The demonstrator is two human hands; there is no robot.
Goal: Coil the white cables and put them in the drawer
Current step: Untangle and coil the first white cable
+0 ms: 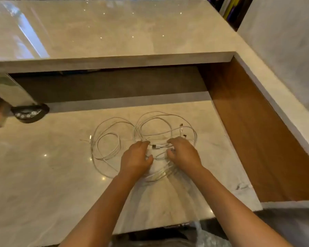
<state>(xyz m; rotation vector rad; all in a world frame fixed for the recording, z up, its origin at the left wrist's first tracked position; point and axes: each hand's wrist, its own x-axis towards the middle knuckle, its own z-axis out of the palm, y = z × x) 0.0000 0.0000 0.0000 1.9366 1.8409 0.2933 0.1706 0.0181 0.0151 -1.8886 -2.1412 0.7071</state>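
While the white cables point(146, 134) lie tangled in loose loops mid-desk, their near strands are pinched by the curled left hand point(136, 158) and right hand point(183, 154), seemingly so coiling can begin.

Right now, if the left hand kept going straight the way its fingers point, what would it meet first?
The left hand points up and right, toward the white cables. Its fingertips look already at a connector plug in the tangle, so that comes first, then the loops beyond. Depth is unclear, so actual contact is uncertain.
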